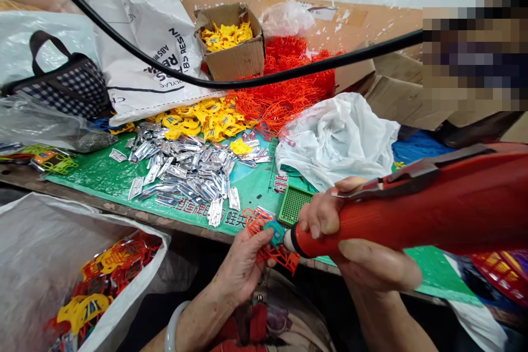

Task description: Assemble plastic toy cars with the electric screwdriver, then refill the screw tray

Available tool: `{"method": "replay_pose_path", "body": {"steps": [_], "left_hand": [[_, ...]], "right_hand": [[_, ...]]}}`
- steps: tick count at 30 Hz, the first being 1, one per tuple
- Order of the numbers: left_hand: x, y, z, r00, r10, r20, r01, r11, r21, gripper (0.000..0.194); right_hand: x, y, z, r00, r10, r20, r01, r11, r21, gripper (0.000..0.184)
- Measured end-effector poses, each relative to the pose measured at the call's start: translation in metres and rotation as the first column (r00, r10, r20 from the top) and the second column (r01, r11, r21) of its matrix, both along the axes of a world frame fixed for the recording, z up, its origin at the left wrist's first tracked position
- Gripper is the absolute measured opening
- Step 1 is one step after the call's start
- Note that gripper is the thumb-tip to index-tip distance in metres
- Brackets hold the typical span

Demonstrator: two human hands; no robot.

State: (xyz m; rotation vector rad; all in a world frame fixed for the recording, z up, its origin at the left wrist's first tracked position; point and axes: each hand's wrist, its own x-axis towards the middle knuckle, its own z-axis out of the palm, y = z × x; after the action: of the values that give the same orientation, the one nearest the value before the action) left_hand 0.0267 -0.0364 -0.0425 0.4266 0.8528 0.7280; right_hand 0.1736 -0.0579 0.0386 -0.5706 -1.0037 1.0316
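My left hand (243, 264) pinches an orange-red plastic lattice frame (289, 260) with a small teal plastic piece (275, 231) on it. My right hand (350, 236) is wrapped round a large red power screwdriver (388, 214), its tip against or right beside the teal piece; the exact contact is hidden. Just behind the tip lies a green perforated tray (295, 204). On the green table cover (99, 176), left of my hands, several shiny silver plastic parts (190, 168) are heaped. Yellow plastic parts (210, 118) form a pile behind them.
A black cable (264, 81) sags across the view. At the back are a cardboard box (235, 60) of yellow parts, red frames (289, 88) and a white plastic bag (336, 137). An open sack (160, 242) with assembled pieces stands lower left. Another person (478, 55) is at right.
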Motion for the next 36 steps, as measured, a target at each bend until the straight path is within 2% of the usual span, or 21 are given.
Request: {"method": "replay_pose_path", "body": {"steps": [7,10,13,16,21,25,28,32,34,36], "left_hand": [[-0.004,-0.001,0.001,0.999,-0.005,0.054,0.006,0.999,-0.031,0.034],[-0.008,-0.002,0.001,0.993,-0.046,0.104,0.051,0.998,-0.041,0.033],[-0.016,-0.003,0.0,0.984,-0.132,0.123,0.13,0.991,0.019,0.03],[-0.024,-0.006,0.001,0.976,-0.195,0.099,0.191,0.98,0.048,0.028],[-0.031,-0.008,0.006,0.958,-0.268,0.104,0.267,0.964,0.024,0.033],[-0.035,-0.004,0.005,0.983,-0.148,0.112,0.149,0.989,-0.002,0.027],[-0.041,0.0,0.004,0.994,-0.028,0.103,0.033,0.999,-0.042,0.035],[-0.048,0.004,0.005,0.987,0.151,0.048,-0.145,0.984,-0.101,0.043],[-0.05,0.006,0.007,0.981,0.191,0.037,-0.184,0.971,-0.151,0.048],[-0.052,0.008,0.008,0.98,0.183,0.077,-0.166,0.967,-0.193,0.052]], "right_hand": [[-0.001,-0.003,-0.003,1.0,0.021,0.011,-0.021,1.0,0.012,0.044],[0.005,-0.004,0.0,1.0,0.017,0.004,-0.017,0.999,0.047,0.051],[0.014,0.0,0.004,0.996,-0.089,0.019,0.089,0.996,0.031,0.054],[0.021,0.01,0.009,0.974,-0.224,0.043,0.226,0.972,-0.059,0.048],[0.027,0.031,0.013,0.883,-0.462,0.085,0.47,0.87,-0.149,0.043],[0.03,0.043,0.012,0.828,-0.555,0.08,0.559,0.804,-0.201,0.032],[0.035,0.05,0.011,0.78,-0.618,0.099,0.623,0.752,-0.213,0.033],[0.045,0.06,0.008,0.749,-0.637,0.18,0.66,0.741,-0.123,0.027],[0.049,0.065,0.006,0.737,-0.64,0.217,0.669,0.738,-0.093,0.023],[0.051,0.068,0.005,0.737,-0.642,0.214,0.669,0.738,-0.089,0.024]]}}
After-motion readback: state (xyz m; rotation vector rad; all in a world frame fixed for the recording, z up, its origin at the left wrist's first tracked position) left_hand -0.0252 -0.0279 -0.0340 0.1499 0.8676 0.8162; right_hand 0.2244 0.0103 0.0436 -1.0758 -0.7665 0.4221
